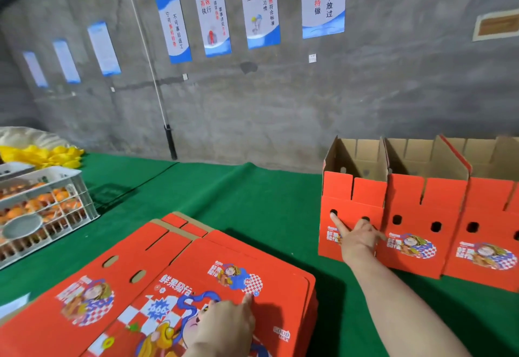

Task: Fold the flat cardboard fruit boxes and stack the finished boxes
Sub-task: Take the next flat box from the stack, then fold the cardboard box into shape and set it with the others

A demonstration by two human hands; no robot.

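Observation:
A stack of flat red printed cardboard boxes (pixel 174 272) lies on the green table in front of me. My left hand (pixel 227 325) rests on the top sheet, fingers loosely bent, index finger stretched forward. Three folded open-topped red boxes stand in a row at the right: the nearest folded box (pixel 354 196), the middle box (pixel 424 205) and the right box (pixel 488 216) at the frame edge. My right hand (pixel 356 237) presses flat against the front face of the nearest folded box, fingers spread, index finger by a round hole.
A white plastic crate of oranges (pixel 42 207) stands at the left with a grey plate on it. Yellow foam nets (pixel 42 154) lie behind it. The green table cover (pixel 238 196) runs back to a concrete wall with posters (pixel 210 16).

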